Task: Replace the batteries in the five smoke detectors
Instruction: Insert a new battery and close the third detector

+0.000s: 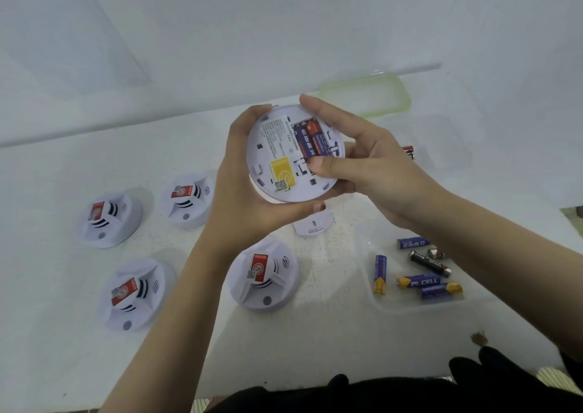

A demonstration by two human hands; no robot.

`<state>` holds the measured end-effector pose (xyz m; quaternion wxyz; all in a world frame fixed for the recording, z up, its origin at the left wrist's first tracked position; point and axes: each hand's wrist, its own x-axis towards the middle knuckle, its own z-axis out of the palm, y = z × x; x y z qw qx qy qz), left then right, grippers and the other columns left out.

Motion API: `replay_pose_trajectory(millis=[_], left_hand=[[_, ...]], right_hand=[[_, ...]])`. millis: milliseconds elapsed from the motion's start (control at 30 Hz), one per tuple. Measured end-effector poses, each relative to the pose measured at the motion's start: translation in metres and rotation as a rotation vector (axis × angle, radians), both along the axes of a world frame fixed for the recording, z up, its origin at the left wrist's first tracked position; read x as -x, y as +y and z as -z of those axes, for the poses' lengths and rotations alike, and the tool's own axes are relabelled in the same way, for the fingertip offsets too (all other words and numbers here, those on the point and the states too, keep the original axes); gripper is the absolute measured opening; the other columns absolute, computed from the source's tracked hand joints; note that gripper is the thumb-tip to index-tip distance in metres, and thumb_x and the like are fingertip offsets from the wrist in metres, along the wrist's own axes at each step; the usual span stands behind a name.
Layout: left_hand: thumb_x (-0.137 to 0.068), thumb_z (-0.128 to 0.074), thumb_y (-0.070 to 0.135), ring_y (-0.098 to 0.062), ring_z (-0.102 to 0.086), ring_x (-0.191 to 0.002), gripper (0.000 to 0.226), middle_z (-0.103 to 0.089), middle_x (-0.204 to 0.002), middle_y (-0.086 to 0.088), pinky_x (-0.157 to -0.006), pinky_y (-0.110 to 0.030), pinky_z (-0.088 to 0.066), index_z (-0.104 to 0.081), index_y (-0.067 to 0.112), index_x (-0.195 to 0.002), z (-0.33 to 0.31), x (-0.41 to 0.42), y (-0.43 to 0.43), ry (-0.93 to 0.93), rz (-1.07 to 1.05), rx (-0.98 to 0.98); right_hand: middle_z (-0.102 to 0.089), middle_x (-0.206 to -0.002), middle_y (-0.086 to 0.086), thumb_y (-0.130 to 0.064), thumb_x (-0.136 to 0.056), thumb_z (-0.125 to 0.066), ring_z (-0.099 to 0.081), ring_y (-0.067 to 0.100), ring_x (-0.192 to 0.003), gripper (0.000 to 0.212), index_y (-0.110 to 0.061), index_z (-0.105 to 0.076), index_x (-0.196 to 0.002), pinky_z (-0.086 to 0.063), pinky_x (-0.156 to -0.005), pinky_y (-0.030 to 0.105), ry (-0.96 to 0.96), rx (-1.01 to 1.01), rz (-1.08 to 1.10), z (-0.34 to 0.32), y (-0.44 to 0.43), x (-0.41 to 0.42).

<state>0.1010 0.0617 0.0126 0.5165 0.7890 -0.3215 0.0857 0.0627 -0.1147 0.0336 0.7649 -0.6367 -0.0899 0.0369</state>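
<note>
White tabletop [331,333] lies beneath the held smoke detector [284,172], back up, compartment open. Left hand [239,198] cups its rim. Right hand [362,166] grips its far side, thumb pressing the batteries [307,138], probably seating or prying them. The cover [314,223] waits just below.

White table [47,318] against pale wall [284,18]

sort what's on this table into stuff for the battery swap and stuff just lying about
For the job:
held detector, back up, gripped by left hand and right hand
two batteries in its open bay
cover lying on the table
four detectors
loose batteries

Lying about:
green-rimmed lid
small brown scrap
</note>
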Motion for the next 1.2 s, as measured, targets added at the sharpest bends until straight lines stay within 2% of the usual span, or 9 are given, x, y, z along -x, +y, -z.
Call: replay_pose_trajectory(millis=[133, 267, 333, 433, 533, 633, 833, 1067, 1200], left_hand=[[-0.055, -0.086, 0.037, 0.004, -0.051, -0.118, 0.101, -0.045, -0.127, 0.019, -0.089, -0.011, -0.046, -0.031, 0.009, -0.135, 0.002, -0.003, 0.015, 0.04, 0.001, -0.012], [-0.055, -0.081, 0.046, 0.008, -0.05, -0.116, 0.096, -0.047, -0.124, 0.02, -0.088, -0.007, -0.043, -0.034, 0.015, -0.132, 0.006, -0.007, 0.034, 0.072, -0.023, -0.022], [-0.054, -0.082, 0.045, 0.01, -0.049, -0.116, 0.095, -0.047, -0.124, 0.018, -0.088, -0.006, -0.042, -0.034, 0.014, -0.13, 0.01, -0.008, 0.043, 0.081, -0.042, -0.011], [-0.053, -0.081, 0.044, 0.014, -0.048, -0.115, 0.094, -0.045, -0.124, 0.019, -0.089, -0.005, -0.041, -0.033, 0.016, -0.129, 0.013, -0.011, 0.058, 0.075, -0.077, 0.008], [-0.054, -0.082, 0.043, 0.011, -0.048, -0.117, 0.094, -0.045, -0.125, 0.031, -0.093, -0.008, -0.042, -0.033, 0.017, -0.13, 0.013, -0.016, 0.07, 0.038, -0.076, 0.0], [-0.053, -0.084, 0.042, 0.003, -0.047, -0.121, 0.096, -0.046, -0.13, 0.017, -0.1, -0.017, -0.042, -0.035, 0.015, -0.132, 0.013, -0.021, 0.079, 0.011, -0.071, -0.013], [-0.053, -0.085, 0.041, 0.007, -0.047, -0.122, 0.097, -0.046, -0.129, 0.031, -0.101, -0.015, -0.04, -0.036, 0.013, -0.132, 0.011, -0.025, 0.089, -0.014, -0.057, -0.012], [-0.05, -0.087, 0.038, 0.002, -0.046, -0.125, 0.104, -0.048, -0.136, 0.005, -0.104, -0.02, -0.041, -0.039, 0.004, -0.136, 0.014, -0.027, 0.103, 0.061, -0.061, 0.022], [-0.049, -0.086, 0.038, 0.005, -0.048, -0.122, 0.102, -0.049, -0.132, 0.014, -0.1, -0.017, -0.043, -0.041, 0.006, -0.134, 0.012, -0.027, 0.108, 0.073, -0.045, 0.03]], right_hand=[[-0.069, -0.108, -0.001, 0.005, -0.088, -0.057, -0.068, 0.019, -0.089, 0.063, -0.036, -0.045, -0.135, -0.059, -0.068, 0.035, 0.027, 0.058, -0.011, 0.001, 0.012, -0.003], [-0.069, -0.109, 0.001, -0.021, -0.098, -0.047, -0.069, 0.027, -0.087, 0.047, -0.043, -0.036, -0.138, -0.058, -0.076, 0.038, 0.136, 0.145, 0.04, 0.004, 0.027, -0.006], [-0.066, -0.111, 0.005, -0.03, -0.1, -0.04, -0.068, 0.026, -0.081, 0.033, -0.033, -0.045, -0.133, -0.057, -0.074, 0.039, 0.226, 0.205, 0.136, 0.009, 0.031, -0.012], [-0.066, -0.104, 0.003, -0.035, -0.098, -0.041, -0.061, 0.017, -0.077, 0.026, -0.021, -0.058, -0.11, -0.048, -0.064, 0.03, 0.168, 0.758, 0.241, 0.02, 0.03, -0.023], [-0.062, -0.101, 0.004, -0.056, -0.091, -0.043, -0.055, 0.019, -0.089, 0.045, -0.014, -0.057, -0.102, -0.041, -0.07, 0.03, 0.112, 1.448, 0.128, 0.031, 0.036, -0.024], [-0.055, -0.1, 0.007, -0.07, -0.082, -0.045, -0.048, 0.022, -0.091, 0.058, -0.013, -0.052, -0.092, -0.038, -0.069, 0.031, 0.147, 1.698, 0.076, 0.035, 0.051, -0.022], [-0.052, -0.105, 0.009, -0.059, -0.084, -0.053, -0.046, 0.025, -0.101, 0.049, -0.013, -0.054, -0.1, -0.034, -0.071, 0.03, 0.214, 1.762, 0.081, 0.039, 0.066, -0.024], [-0.04, -0.079, 0.002, -0.041, -0.08, -0.057, -0.039, 0.022, -0.083, 0.039, -0.013, -0.032, -0.068, -0.033, -0.069, 0.028, 0.205, 1.73, 0.137, 0.036, 0.067, -0.022], [-0.046, -0.081, 0.003, -0.041, -0.074, -0.062, -0.049, 0.024, -0.087, 0.036, -0.01, -0.05, -0.085, -0.042, -0.068, 0.032, 0.164, 1.43, 0.288, 0.032, 0.057, -0.021]])
